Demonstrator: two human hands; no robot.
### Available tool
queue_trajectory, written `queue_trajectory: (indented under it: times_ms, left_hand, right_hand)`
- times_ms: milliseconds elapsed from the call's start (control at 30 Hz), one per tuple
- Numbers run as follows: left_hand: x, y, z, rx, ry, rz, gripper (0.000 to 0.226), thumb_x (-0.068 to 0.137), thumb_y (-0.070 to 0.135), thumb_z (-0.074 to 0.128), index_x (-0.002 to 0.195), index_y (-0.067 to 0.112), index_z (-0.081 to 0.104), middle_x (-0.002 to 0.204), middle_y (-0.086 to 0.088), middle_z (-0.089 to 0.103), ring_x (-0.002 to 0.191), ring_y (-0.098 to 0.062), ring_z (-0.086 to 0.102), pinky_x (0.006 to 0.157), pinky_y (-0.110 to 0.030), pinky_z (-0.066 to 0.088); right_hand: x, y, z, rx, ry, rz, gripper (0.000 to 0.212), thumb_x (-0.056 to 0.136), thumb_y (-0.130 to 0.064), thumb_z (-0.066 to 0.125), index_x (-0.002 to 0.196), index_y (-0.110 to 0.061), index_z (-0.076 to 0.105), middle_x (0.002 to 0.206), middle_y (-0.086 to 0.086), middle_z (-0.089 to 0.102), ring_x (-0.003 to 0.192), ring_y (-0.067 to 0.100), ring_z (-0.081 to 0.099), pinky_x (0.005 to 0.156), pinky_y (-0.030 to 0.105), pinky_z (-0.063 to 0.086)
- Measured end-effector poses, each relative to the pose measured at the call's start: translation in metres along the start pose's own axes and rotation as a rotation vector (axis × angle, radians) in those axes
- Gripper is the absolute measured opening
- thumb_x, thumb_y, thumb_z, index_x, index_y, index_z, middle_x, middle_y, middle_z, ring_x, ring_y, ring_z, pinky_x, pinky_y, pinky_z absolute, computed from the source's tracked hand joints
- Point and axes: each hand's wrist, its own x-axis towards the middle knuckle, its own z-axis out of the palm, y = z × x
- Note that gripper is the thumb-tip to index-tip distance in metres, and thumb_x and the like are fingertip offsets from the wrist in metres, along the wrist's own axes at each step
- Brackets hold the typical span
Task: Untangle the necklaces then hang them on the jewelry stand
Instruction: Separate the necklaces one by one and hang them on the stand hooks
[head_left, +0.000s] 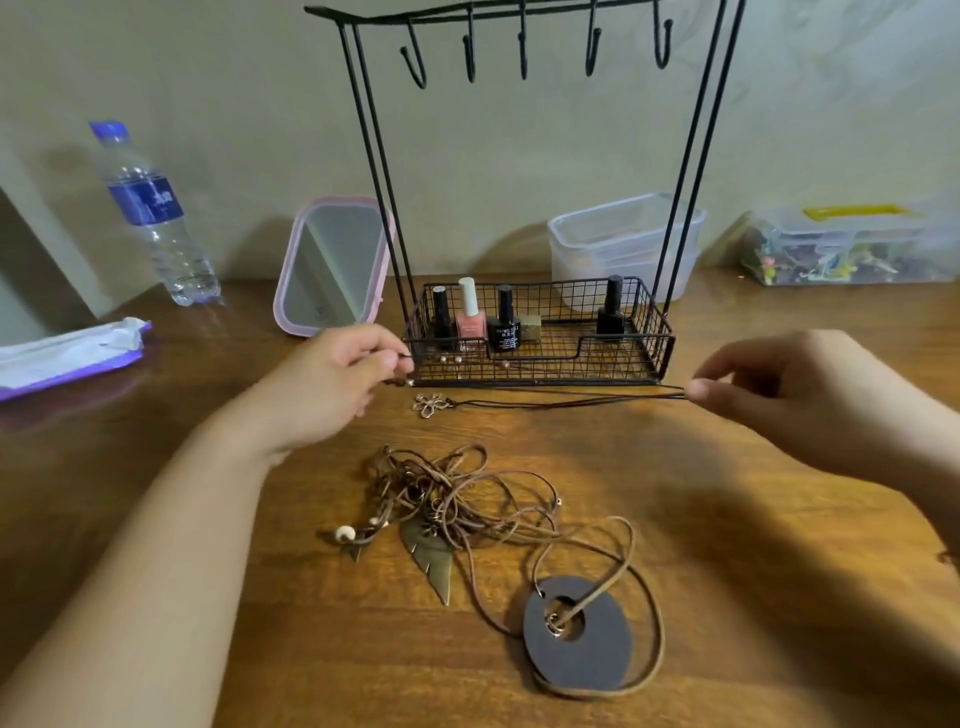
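Observation:
A thin dark cord necklace (550, 399) with a small metal flower pendant (429, 405) is stretched level just above the wooden table, in front of the black wire jewelry stand (540, 358). My left hand (337, 379) pinches its left end near some small beads. My right hand (769, 389) pinches its right end. Closer to me lies a tangled heap of brown cord necklaces (457, 499) with a bronze leaf pendant (428, 561), a white bead and a round dark disc pendant (576, 631). The stand's hooks (522, 52) hang empty at the top.
Several nail polish bottles (470, 312) stand in the stand's basket. A pink-framed mirror (335, 265) and a water bottle (156, 218) are at the back left, a tissue pack (67, 353) at the far left. Two clear plastic boxes (623, 244) sit at the back right.

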Motion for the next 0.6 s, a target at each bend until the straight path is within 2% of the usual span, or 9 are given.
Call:
queue_trajectory:
  times_ms: [67,167,267,333,433,500,600]
  left_hand:
    - [0.003,-0.010,0.000,-0.010,-0.021,-0.039,0.024,0.103,0.018,0.044,0.101,0.025,0.066,0.091,0.004,0.067,0.063,-0.011,0.047,0.068,-0.034,0.047]
    - [0.007,-0.018,0.002,0.037,0.009,-0.088,0.022,0.104,0.018,0.044,0.100,0.026,0.064,0.092,0.004,0.065,0.066,-0.008,0.050,0.069,-0.030,0.045]
    - [0.011,-0.026,-0.001,0.277,0.056,-0.111,0.018,0.102,0.024,0.049,0.102,0.032,0.064,0.103,0.009,0.066,0.093,-0.007,0.058,0.082,-0.030,0.045]
    - [0.012,-0.029,-0.001,0.323,0.024,-0.118,0.016,0.100,0.027,0.052,0.102,0.035,0.066,0.105,0.009,0.065,0.099,-0.009,0.059,0.085,-0.033,0.048]
    - [0.012,-0.028,0.005,0.369,-0.023,-0.136,0.011,0.097,0.027,0.058,0.098,0.035,0.067,0.100,0.008,0.065,0.092,-0.007,0.059,0.079,-0.031,0.048]
    - [0.010,-0.025,0.008,0.427,-0.006,-0.133,0.008,0.095,0.030,0.062,0.102,0.033,0.065,0.103,0.006,0.063,0.089,-0.005,0.056,0.075,-0.028,0.046]
    - [0.000,-0.009,0.005,0.492,0.063,-0.014,0.017,0.089,0.041,0.065,0.105,0.035,0.059,0.107,0.014,0.053,0.088,-0.003,0.053,0.074,-0.025,0.042]
  right_hand:
    - [0.002,0.005,0.001,-0.002,-0.035,0.018,0.017,0.081,-0.044,0.067,0.067,-0.035,0.069,0.061,-0.010,0.064,0.051,0.005,0.051,0.045,0.018,0.036]
    - [0.003,0.013,0.004,-0.066,-0.118,0.040,0.014,0.087,-0.033,0.066,0.074,-0.034,0.070,0.062,-0.016,0.066,0.060,0.001,0.059,0.054,0.016,0.041]
    - [0.007,0.026,0.011,-0.120,-0.134,0.097,0.014,0.091,-0.025,0.065,0.080,-0.031,0.070,0.073,-0.012,0.068,0.070,0.004,0.060,0.059,0.020,0.041]
    - [0.010,0.032,0.016,-0.134,-0.133,0.139,0.014,0.092,-0.026,0.064,0.080,-0.033,0.068,0.074,-0.012,0.065,0.069,0.004,0.057,0.058,0.020,0.039]
    - [0.014,0.037,0.023,-0.167,-0.135,0.194,0.012,0.091,-0.030,0.064,0.082,-0.036,0.066,0.084,-0.005,0.068,0.072,0.009,0.057,0.066,0.026,0.043]
    - [0.013,0.035,0.023,-0.228,-0.116,0.214,0.003,0.089,-0.036,0.066,0.086,-0.037,0.068,0.090,-0.007,0.067,0.073,0.011,0.059,0.069,0.032,0.050]
    - [0.005,0.017,0.017,-0.327,-0.017,0.090,0.008,0.082,-0.045,0.068,0.086,-0.038,0.067,0.085,-0.015,0.060,0.071,0.009,0.058,0.061,0.032,0.049]
